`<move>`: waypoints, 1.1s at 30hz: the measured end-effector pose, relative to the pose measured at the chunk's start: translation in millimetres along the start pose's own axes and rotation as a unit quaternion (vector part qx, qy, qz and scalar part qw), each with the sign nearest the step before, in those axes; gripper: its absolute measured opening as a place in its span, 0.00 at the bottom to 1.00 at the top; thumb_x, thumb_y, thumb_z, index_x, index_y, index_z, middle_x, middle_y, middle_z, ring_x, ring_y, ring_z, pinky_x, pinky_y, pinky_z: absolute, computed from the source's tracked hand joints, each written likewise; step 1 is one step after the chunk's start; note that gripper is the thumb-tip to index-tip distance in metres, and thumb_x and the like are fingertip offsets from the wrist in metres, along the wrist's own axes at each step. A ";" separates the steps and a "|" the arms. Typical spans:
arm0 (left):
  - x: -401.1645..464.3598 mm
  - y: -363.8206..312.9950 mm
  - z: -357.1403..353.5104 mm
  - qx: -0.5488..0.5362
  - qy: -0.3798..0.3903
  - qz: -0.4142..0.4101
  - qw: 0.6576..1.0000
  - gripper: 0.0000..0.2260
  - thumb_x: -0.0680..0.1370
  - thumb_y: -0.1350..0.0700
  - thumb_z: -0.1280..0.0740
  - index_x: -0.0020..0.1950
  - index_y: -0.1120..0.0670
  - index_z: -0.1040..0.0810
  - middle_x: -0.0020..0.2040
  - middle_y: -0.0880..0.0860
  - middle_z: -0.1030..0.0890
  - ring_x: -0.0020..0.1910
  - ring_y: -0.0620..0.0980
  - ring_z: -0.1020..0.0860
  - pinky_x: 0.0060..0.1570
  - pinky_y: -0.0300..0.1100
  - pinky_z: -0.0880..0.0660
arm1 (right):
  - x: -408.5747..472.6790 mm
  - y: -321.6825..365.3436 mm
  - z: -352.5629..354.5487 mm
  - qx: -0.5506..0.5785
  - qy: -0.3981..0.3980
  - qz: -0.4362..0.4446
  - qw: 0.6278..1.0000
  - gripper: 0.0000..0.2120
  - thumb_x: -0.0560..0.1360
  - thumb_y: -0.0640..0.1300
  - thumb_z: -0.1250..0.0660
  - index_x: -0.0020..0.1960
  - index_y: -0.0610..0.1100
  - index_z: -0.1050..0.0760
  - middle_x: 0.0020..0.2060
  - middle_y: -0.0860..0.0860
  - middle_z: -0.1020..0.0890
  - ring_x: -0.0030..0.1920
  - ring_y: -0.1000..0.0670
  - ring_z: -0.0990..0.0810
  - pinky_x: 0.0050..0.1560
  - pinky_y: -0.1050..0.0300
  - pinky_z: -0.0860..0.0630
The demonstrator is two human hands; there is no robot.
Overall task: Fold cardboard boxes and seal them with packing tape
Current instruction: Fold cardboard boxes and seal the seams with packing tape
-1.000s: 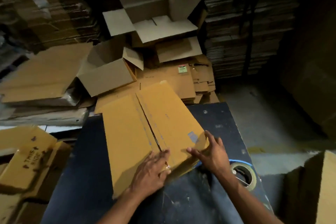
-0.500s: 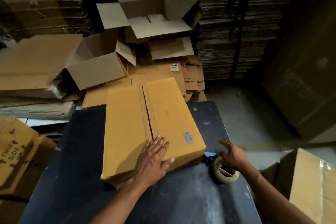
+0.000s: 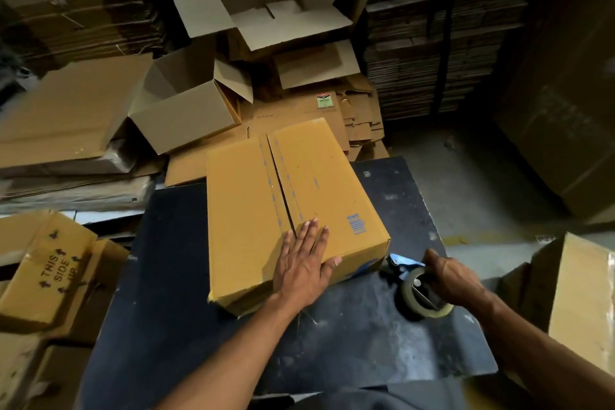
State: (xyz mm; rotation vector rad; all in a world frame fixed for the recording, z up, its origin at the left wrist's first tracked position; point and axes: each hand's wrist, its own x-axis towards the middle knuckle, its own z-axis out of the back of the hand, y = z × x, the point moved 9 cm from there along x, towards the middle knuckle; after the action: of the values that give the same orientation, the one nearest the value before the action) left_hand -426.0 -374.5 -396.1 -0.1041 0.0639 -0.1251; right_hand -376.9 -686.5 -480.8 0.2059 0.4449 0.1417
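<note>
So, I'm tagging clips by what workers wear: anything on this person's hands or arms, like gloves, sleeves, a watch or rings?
Nothing shows. The left hand and right hand are bare, without gloves. Both forearms are uncovered right to the bottom edge of the picture, so no sleeve or cuff appears. No watch or wristband is at either wrist. No ring is visible, though the dim light and blur leave that unsure.

Tan cardboard box (image 3: 293,206), flaps folded shut, centre seam untaped and running from 12 to 6 o'clock, lying flat on its wide face, long side pointing away. Small blue print near its 4 o'clock corner. Tape dispenser (image 3: 421,289) at 4 o'clock of the box, just beside its near corner: blue frame, clear tape roll on edge, tilted.
</note>
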 end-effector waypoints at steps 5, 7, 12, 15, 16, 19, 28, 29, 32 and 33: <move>4.9 1.5 24.0 -0.087 -0.019 0.018 0.996 0.32 0.84 0.35 0.44 0.83 0.51 0.41 0.83 0.52 0.42 0.83 0.51 0.46 0.81 0.48 0.51 | -23.1 13.3 68.6 0.148 -0.027 0.035 0.988 0.16 0.74 0.44 0.24 0.52 0.47 0.30 0.41 0.48 0.19 0.44 0.39 0.19 0.38 0.51 0.30; -0.1 -7.6 48.2 -0.140 -0.088 0.008 0.986 0.27 0.83 0.41 0.38 0.79 0.53 0.32 0.78 0.53 0.30 0.78 0.51 0.34 0.77 0.44 0.41 | -29.6 18.2 106.7 0.219 -0.041 0.031 0.974 0.16 0.74 0.41 0.24 0.55 0.49 0.29 0.45 0.49 0.19 0.45 0.44 0.19 0.39 0.55 0.28; -9.7 -31.6 73.6 -0.414 -0.065 0.097 0.903 0.13 0.80 0.41 0.31 0.61 0.45 0.16 0.54 0.42 0.16 0.52 0.40 0.19 0.55 0.42 0.21 | -53.5 58.9 168.3 0.306 -0.026 0.091 0.947 0.31 0.75 0.39 0.25 0.70 0.59 0.34 0.55 0.52 0.23 0.53 0.49 0.19 0.50 0.54 0.19; -21.7 -43.4 71.5 -0.611 -0.002 0.198 0.766 0.24 0.79 0.30 0.40 0.49 0.47 0.16 0.49 0.41 0.14 0.48 0.44 0.17 0.54 0.47 0.23 | -64.5 95.5 174.8 0.280 -0.021 0.150 0.948 0.33 0.74 0.40 0.23 0.72 0.57 0.33 0.57 0.58 0.24 0.55 0.54 0.19 0.48 0.64 0.20; -25.9 -46.7 70.1 -0.648 0.018 0.225 0.727 0.27 0.80 0.30 0.44 0.52 0.48 0.15 0.51 0.41 0.13 0.51 0.44 0.16 0.56 0.49 0.24 | -67.7 107.9 173.7 0.261 -0.024 0.171 0.950 0.32 0.73 0.41 0.22 0.72 0.55 0.32 0.58 0.58 0.23 0.56 0.55 0.19 0.49 0.67 0.21; -37.1 -45.3 71.6 -0.711 0.038 0.275 0.646 0.34 0.77 0.26 0.49 0.59 0.48 0.15 0.54 0.43 0.13 0.58 0.47 0.17 0.56 0.50 0.24 | -72.9 141.4 167.3 0.192 -0.048 0.237 0.951 0.31 0.68 0.53 0.21 0.68 0.57 0.28 0.57 0.58 0.23 0.56 0.55 0.20 0.53 0.59 0.18; -79.7 5.1 75.1 -0.795 0.007 0.350 0.495 0.30 0.74 0.30 0.37 0.57 0.55 0.14 0.51 0.55 0.13 0.52 0.56 0.18 0.50 0.50 0.29 | -84.0 224.5 157.3 0.068 -0.098 0.347 0.930 0.34 0.69 0.72 0.29 0.70 0.59 0.30 0.58 0.61 0.26 0.52 0.53 0.21 0.46 0.48 0.19; -87.1 11.2 71.7 -0.819 0.000 0.357 0.450 0.27 0.76 0.34 0.34 0.55 0.56 0.14 0.49 0.56 0.14 0.49 0.57 0.18 0.49 0.51 0.29 | -87.9 236.7 158.6 0.081 -0.086 0.364 0.924 0.34 0.69 0.70 0.28 0.70 0.58 0.30 0.58 0.61 0.25 0.52 0.55 0.21 0.47 0.50 0.19; -107.8 33.0 64.5 -0.842 -0.040 0.387 0.373 0.13 0.81 0.47 0.32 0.51 0.56 0.15 0.40 0.55 0.17 0.38 0.51 0.21 0.41 0.47 0.28 | -99.1 282.1 153.6 0.089 -0.045 0.413 0.905 0.35 0.70 0.69 0.27 0.71 0.58 0.32 0.59 0.59 0.20 0.53 0.55 0.20 0.48 0.52 0.19; -115.3 43.0 60.7 -0.830 -0.056 0.412 0.372 0.09 0.82 0.52 0.34 0.49 0.56 0.17 0.36 0.53 0.19 0.34 0.49 0.23 0.37 0.44 0.30 | -101.4 299.5 148.2 0.066 -0.043 0.431 0.899 0.34 0.70 0.68 0.27 0.71 0.59 0.33 0.59 0.57 0.19 0.52 0.53 0.19 0.47 0.50 0.19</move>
State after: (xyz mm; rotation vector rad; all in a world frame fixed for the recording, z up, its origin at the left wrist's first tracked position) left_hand -530.7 -311.3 -333.9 -2.1601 0.0747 1.0776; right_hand -429.4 -439.1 -240.1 0.5344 0.2479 0.9743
